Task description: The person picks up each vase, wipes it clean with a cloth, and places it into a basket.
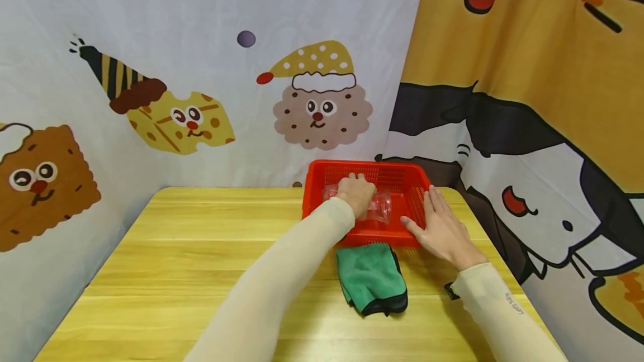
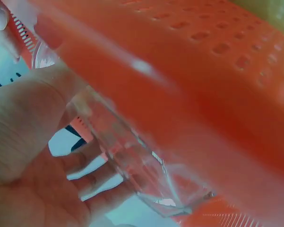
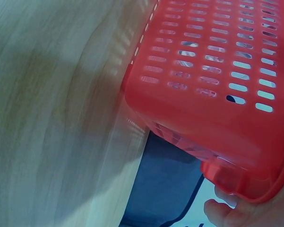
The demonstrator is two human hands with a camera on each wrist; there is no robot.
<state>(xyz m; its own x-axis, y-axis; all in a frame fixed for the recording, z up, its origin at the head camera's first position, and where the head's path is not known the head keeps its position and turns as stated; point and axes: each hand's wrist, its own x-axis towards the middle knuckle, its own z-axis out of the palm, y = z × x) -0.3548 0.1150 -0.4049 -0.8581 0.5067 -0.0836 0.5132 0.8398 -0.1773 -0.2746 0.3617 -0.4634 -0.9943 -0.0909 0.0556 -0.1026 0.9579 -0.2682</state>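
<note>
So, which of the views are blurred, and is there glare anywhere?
Head view: sharp, evenly lit, edges bowed by the wide lens. Left wrist view: red basket blurred close up, glints on the clear glass. Right wrist view: table smeared, basket wall fairly sharp.

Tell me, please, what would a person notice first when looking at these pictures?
The bright red basket at the far right of the wooden table draws the eye first. The left hand reaches into it and grips a clear glass, while the right hand rests with straight fingers on the basket's right rim. A folded green cloth lies on the table just in front of the basket.
</note>
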